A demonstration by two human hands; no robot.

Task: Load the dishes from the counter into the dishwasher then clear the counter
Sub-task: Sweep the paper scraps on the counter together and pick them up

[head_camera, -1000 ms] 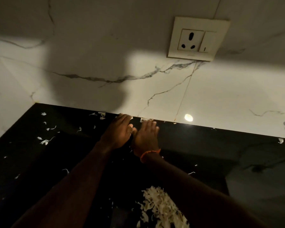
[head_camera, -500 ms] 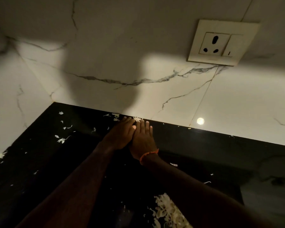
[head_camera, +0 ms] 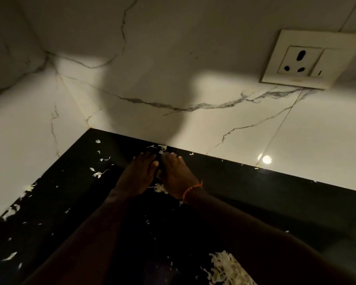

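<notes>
Both hands lay flat on the black bench near its back edge, palms down, fingers extended and held close together: the left hand and the right hand touched side by side, thumbs meeting, gripping nothing. A few pale shreds showed in the gap between the heels of the palms. The main heap of shreds sat well behind the hands, toward the person, nearer the right forearm, so a sweep would likely draw back that way. Loose flakes were scattered to the left, nearer the left hand. The bench looked glossy, smooth stone; the scraps thin, curled and light. An orange thread circled the right wrist. No dishes were in view.
</notes>
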